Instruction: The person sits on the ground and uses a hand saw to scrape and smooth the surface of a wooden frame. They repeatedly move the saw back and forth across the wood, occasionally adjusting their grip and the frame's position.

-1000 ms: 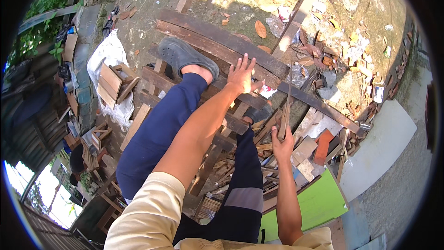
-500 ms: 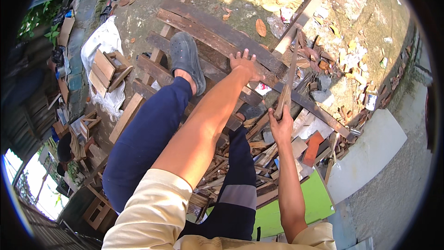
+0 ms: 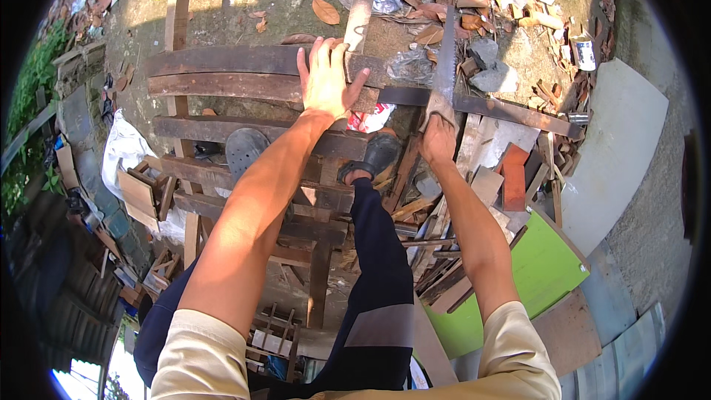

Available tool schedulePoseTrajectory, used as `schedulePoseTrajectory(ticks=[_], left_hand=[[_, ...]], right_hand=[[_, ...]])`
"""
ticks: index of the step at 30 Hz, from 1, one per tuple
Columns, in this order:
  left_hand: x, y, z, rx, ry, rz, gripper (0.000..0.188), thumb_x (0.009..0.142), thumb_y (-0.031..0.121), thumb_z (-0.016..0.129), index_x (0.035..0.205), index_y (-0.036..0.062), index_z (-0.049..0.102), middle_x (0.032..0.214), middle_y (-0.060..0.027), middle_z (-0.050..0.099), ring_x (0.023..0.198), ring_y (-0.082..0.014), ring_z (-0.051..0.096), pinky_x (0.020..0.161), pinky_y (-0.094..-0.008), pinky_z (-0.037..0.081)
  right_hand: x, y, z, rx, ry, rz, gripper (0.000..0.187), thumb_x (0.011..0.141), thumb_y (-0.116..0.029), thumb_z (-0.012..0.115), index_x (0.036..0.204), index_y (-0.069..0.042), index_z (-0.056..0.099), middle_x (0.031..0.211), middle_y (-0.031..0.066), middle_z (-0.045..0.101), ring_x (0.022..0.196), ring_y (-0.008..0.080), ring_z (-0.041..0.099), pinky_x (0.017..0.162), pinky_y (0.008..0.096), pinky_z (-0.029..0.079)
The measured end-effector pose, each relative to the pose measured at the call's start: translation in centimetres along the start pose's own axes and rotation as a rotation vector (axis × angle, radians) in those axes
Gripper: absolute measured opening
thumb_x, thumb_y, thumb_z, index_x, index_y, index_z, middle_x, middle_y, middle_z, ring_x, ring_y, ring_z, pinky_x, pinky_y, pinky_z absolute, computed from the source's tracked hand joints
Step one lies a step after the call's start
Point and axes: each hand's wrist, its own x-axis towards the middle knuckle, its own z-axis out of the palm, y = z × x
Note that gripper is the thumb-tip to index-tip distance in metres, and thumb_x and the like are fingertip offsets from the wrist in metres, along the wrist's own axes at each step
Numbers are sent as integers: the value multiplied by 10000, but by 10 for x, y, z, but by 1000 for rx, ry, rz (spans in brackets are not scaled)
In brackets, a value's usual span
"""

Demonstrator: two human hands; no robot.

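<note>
Where dark boards [image 3: 222, 61] lie side by side, a handsaw [image 3: 446, 59] points away, right of their ends.
Right hand [image 3: 439, 141] clamped on its handle [image 3: 439, 106]; left hand [image 3: 324, 85] on boards, fingers spread; farther right, small can [image 3: 585, 53], contents indiscernible.

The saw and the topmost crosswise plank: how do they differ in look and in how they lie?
The saw has a grey metal blade, while the plank is dark brown wood. The saw narrows toward its far tip; the plank looks roughly even in width. The saw points away from the person; the plank lies crosswise. Both are long and slim.
</note>
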Motion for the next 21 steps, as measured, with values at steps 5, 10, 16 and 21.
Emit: schedulePoseTrajectory(ticks=[5,10,16,21], left_hand=[[4,4,27,103,43,68,614,820,448,739,1300,124,535,1311,-78,537,1380,-305,408,1148,-656,150],[2,2,24,119,-18,78,589,834,420,704,1304,107,535,1321,-100,537,1376,-321,408,1158,-646,109],[0,0,31,144,-37,98,651,834,488,671,1333,93,535,1318,-95,529,1397,-326,382,1163,-657,62],[1,-1,28,161,-67,107,657,836,474,664,1351,93,519,1328,-96,519,1408,-330,370,1165,-658,50]], right_hand=[[53,49,47,-83,62,77,395,758,-112,699,1107,-12,546,1150,176,634,1151,360,579,1019,450,423],[75,70,86,-108,99,64,306,809,-131,673,1065,-36,534,1106,166,636,1130,345,588,1016,424,428],[93,87,131,-202,118,-23,136,927,-141,531,1042,-68,545,1080,136,649,1113,297,604,1009,408,434],[112,96,122,-184,45,-34,120,923,-132,525,1026,-78,555,1059,126,648,1078,289,620,963,408,461]])
